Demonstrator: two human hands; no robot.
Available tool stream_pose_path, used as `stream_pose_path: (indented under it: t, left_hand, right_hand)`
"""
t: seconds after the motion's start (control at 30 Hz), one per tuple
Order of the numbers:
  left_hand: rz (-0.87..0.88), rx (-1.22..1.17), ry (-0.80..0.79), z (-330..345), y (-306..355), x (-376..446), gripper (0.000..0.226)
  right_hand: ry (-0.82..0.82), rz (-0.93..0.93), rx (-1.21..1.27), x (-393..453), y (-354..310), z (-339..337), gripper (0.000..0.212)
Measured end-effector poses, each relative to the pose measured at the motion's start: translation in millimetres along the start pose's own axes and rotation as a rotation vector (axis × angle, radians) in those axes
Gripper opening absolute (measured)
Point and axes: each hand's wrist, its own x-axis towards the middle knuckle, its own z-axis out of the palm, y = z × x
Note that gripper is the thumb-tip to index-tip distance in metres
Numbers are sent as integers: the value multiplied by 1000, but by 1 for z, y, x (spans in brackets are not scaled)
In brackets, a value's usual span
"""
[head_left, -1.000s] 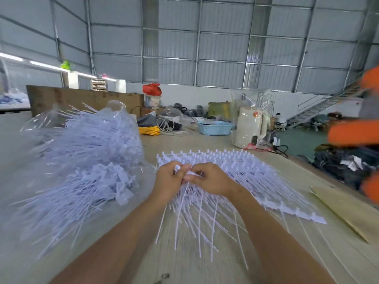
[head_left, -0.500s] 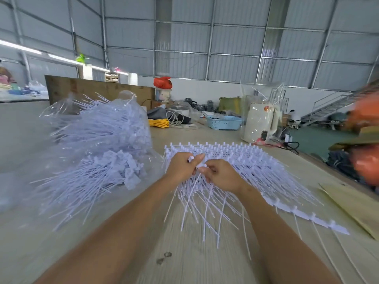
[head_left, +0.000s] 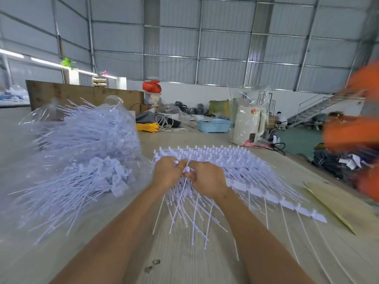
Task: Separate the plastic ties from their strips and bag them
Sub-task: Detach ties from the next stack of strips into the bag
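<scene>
A stack of white plastic tie strips [head_left: 231,162] lies on the wooden table [head_left: 184,255] in front of me, the ties' tails fanning toward me. My left hand [head_left: 167,174] and my right hand [head_left: 207,178] meet at the stack's near left corner. Both curl round a bunch of ties [head_left: 184,201] whose tails hang below the hands. To the left sits a clear plastic bag [head_left: 82,152] full of separated white ties.
One loose strip [head_left: 287,203] runs out to the right. Flat cardboard [head_left: 344,203] lies at the right table edge. A person in orange [head_left: 352,136] is at the far right. A blue basket [head_left: 213,125], a cream kettle [head_left: 249,125] and yellow cord [head_left: 147,127] stand farther back.
My hands stay clasped on the ties at the same corner, fingers working slightly. The view has shifted a little to the right and down. The person in orange has moved.
</scene>
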Motion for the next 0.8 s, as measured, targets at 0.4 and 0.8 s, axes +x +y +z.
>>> stream_pose_path:
  t: [0.4, 0.8]
  left_hand:
    - [-250, -620, 106, -26, -2, 1, 34]
    - [-287, -577, -184, -5, 4, -7, 25]
  right_hand:
    - [166, 142, 515, -3, 22, -33, 31]
    - [-84, -62, 503, -1, 14, -12, 26]
